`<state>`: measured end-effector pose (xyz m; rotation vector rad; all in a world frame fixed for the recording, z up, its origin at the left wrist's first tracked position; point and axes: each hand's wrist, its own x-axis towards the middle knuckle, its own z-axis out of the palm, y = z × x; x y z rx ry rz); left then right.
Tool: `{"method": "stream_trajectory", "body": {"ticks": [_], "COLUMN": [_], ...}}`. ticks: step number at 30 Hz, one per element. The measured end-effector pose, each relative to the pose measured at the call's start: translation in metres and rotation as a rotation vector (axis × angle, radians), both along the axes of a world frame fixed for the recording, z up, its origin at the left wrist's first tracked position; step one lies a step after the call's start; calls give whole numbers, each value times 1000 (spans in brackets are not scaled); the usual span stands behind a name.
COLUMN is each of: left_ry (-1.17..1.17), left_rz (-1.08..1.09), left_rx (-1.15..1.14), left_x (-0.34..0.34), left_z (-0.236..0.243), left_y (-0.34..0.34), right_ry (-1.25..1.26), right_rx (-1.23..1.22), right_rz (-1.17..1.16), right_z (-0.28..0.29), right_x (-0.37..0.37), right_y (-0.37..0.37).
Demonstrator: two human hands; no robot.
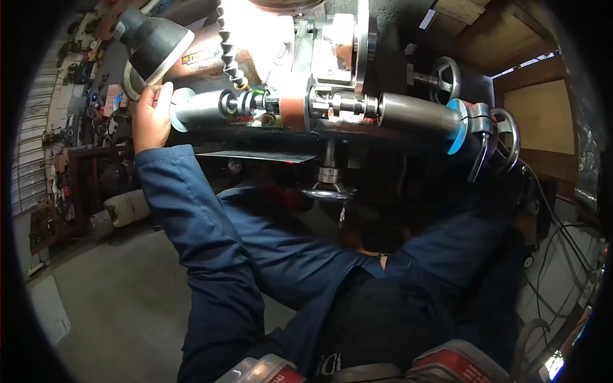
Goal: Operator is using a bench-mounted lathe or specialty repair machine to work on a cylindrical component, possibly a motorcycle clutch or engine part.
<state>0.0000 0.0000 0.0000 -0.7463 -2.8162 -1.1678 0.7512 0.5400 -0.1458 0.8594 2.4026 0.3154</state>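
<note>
My left hand (153, 116) is at the left end of a machine, its fingers bent and the thumb against a pale disc (181, 110). What the fingers close around is hidden. A curved metal rim (131, 82) lies just beyond them. From the disc, a grey cylinder (204, 106) runs to a stepped metal shaft (252, 102) and a reddish-brown wheel-like part (294, 102). On the right, a steel cylinder (418, 116) ends in a blue disc (457, 126) and a clamp with a lever (479, 156). My right hand is out of sight.
A black lamp (150, 48) hangs over the left end beside a segmented hose (225, 45). One handwheel (329, 191) juts out below the machine, others (449, 78) at the right. A thin plate (255, 156) sticks out under the shaft. Cables (555, 217) run along the right.
</note>
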Motion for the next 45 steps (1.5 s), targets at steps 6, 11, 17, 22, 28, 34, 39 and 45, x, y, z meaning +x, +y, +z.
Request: {"method": "stream_trajectory", "body": {"ticks": [6, 11, 17, 22, 28, 34, 39, 45], "left_ry": [-45, -74, -38, -7, -5, -57, -69, -42], "left_rz": [-45, -65, -82, -66, -64, -73, -51, -103], "left_rx": [46, 95, 91, 42, 53, 70, 28, 110], "left_x": [-5, -8, -11, -11, -9, -5, -5, -6], "left_z": [-2, -6, -8, -4, -5, -4, -2, -5], "left_y": [-9, -10, -12, -12, -11, -8, -7, -6], "right_ry": [194, 539, 1250, 685, 429, 641, 605, 640], "right_rx": [360, 599, -58, -1339, -1932, -2021, -2024, -2029], "right_rz": [-704, -558, -39, -257, -465, -502, -566, -622], "right_z": [-28, 32, 129, 80, -3, -6, 5, 9], "right_x": [-4, -63, -229, -328, -392, -394, -395, -396], "right_y": [-28, -69, -217, -299, -311, -321, -324, -328]}}
